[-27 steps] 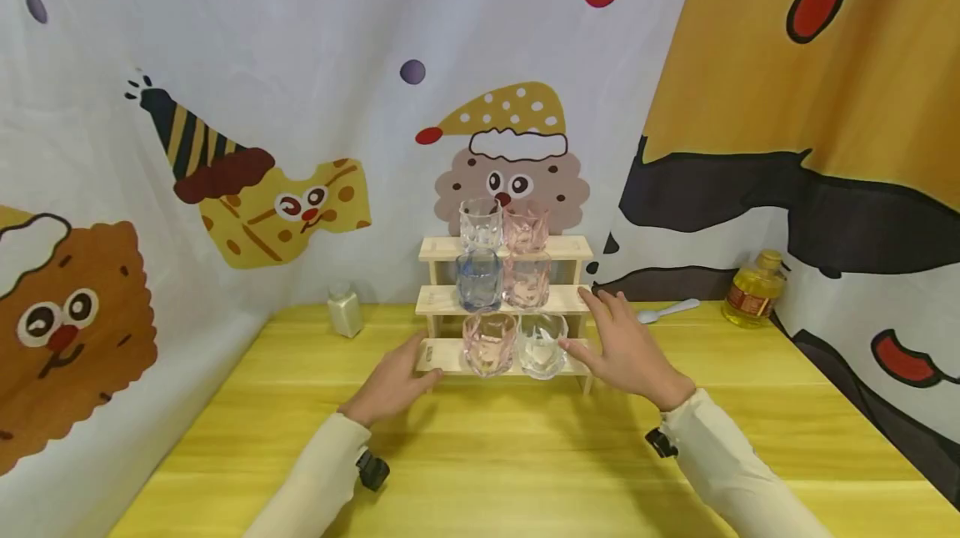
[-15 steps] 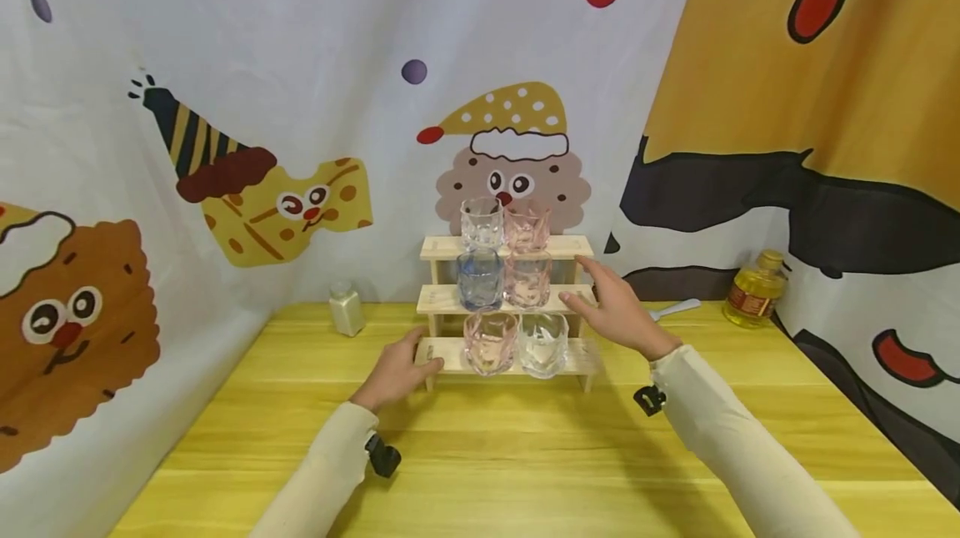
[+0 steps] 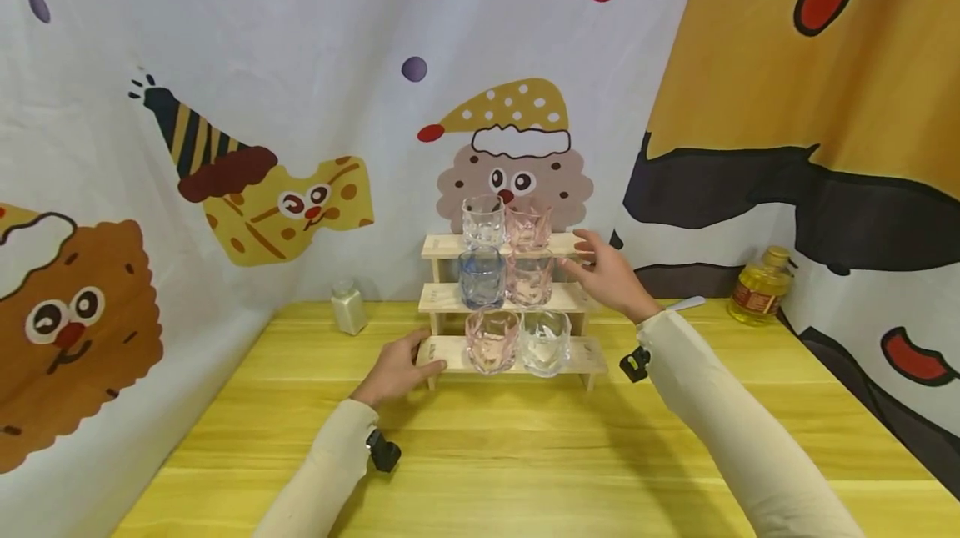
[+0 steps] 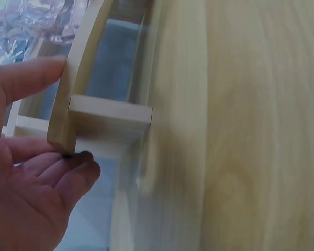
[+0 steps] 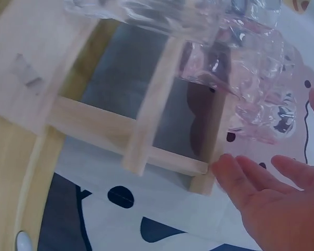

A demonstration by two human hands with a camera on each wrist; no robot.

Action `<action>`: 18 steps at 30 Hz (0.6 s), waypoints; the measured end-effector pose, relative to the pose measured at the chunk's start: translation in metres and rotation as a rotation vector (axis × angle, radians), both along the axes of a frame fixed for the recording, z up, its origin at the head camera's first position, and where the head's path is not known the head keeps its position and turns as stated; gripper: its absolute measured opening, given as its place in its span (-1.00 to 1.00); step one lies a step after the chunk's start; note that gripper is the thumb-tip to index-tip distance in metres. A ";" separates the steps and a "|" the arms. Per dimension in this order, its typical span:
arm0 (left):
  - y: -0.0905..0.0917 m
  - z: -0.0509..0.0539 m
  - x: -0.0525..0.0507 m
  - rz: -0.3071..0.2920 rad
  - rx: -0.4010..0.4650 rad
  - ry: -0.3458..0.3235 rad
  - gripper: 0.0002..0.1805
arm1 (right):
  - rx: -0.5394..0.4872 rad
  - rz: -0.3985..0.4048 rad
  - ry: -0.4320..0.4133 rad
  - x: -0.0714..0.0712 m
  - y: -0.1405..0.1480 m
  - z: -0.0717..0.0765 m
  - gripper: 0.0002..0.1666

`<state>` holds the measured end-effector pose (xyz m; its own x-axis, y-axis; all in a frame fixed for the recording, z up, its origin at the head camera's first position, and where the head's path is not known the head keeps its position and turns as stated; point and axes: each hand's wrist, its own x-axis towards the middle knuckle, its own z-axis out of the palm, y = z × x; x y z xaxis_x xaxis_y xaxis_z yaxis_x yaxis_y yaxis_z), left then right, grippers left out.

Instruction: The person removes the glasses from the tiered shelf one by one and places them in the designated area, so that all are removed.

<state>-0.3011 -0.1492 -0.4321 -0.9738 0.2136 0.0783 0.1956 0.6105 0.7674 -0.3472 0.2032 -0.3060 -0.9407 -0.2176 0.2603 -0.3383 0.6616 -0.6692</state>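
A three-tier wooden stand carries several glasses, two on each step. A clear glass and a pink one are on top, a blue glass and a pink glass in the middle, pink and clear at the bottom. My left hand grips the bottom step's left end; in the left wrist view its thumb and fingers lie round the board. My right hand is at the top step's right end, fingers spread, fingertips at the board's end.
A small jar of white contents stands left of the stand. To the right are a white spoon, partly behind the right sleeve, and a bottle of yellow oil. A printed curtain hangs behind the wooden table.
My right hand has moved up and slightly left, from the lower steps to the top step. My left hand has shifted slightly onto the bottom step's end. The stand's bottom right end has swung slightly right.
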 end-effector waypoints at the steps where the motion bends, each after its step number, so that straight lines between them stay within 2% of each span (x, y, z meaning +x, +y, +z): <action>1: -0.001 0.000 -0.001 -0.011 0.010 -0.004 -0.19 | -0.006 -0.003 0.005 -0.001 -0.001 0.003 -0.16; 5: -0.003 0.002 -0.002 -0.039 0.034 -0.012 -0.20 | -0.016 -0.014 0.031 -0.007 -0.006 0.014 -0.15; 8: -0.004 0.004 -0.002 -0.043 0.018 -0.003 -0.22 | -0.017 -0.018 0.027 -0.014 -0.011 0.021 -0.14; 15: -0.003 0.002 -0.003 -0.046 -0.170 0.083 -0.27 | -0.037 -0.024 -0.003 -0.034 -0.021 0.030 -0.14; 18: -0.001 0.001 -0.002 -0.033 -0.209 0.065 -0.26 | -0.032 -0.031 0.003 -0.042 -0.028 0.031 -0.12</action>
<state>-0.3033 -0.1507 -0.4307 -0.9603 0.2635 0.0914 0.2632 0.7476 0.6098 -0.3893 0.1757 -0.2749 -0.9462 -0.1798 0.2690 -0.3196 0.6503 -0.6892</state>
